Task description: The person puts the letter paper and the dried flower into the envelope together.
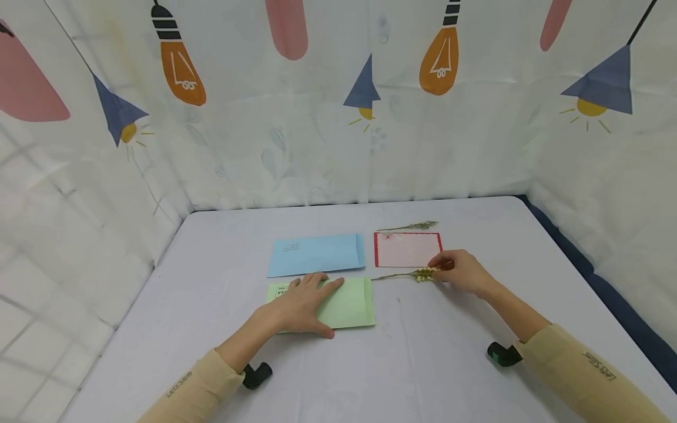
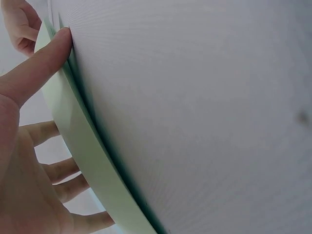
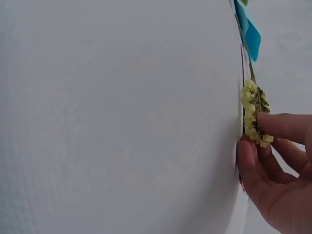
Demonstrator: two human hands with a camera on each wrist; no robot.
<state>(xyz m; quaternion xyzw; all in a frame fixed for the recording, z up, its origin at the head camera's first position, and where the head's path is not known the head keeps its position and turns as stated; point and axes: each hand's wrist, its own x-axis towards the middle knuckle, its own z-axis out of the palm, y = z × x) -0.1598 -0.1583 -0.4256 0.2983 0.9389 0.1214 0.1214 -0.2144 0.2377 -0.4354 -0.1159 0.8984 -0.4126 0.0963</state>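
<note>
My left hand [image 1: 304,305] lies spread over a light green envelope [image 1: 351,302], its thumb at the near edge. In the left wrist view the thumb [image 2: 46,61] touches the border of the green envelope [image 2: 85,131], and the other fingers are partly hidden behind it. My right hand [image 1: 460,270] pinches the flower head of a small yellow dried flower sprig [image 1: 423,274], whose stem points left toward the envelope. The right wrist view shows thumb and fingers around the pale yellow blossoms [image 3: 251,109]. Just beyond that sprig lies a pink card with a red border [image 1: 407,249].
A blue envelope [image 1: 317,254] lies behind the green one. Another thin green sprig [image 1: 418,225] lies beyond the card. All rest on a white-covered table [image 1: 222,264], with printed fabric walls [image 1: 317,147] behind and at the sides.
</note>
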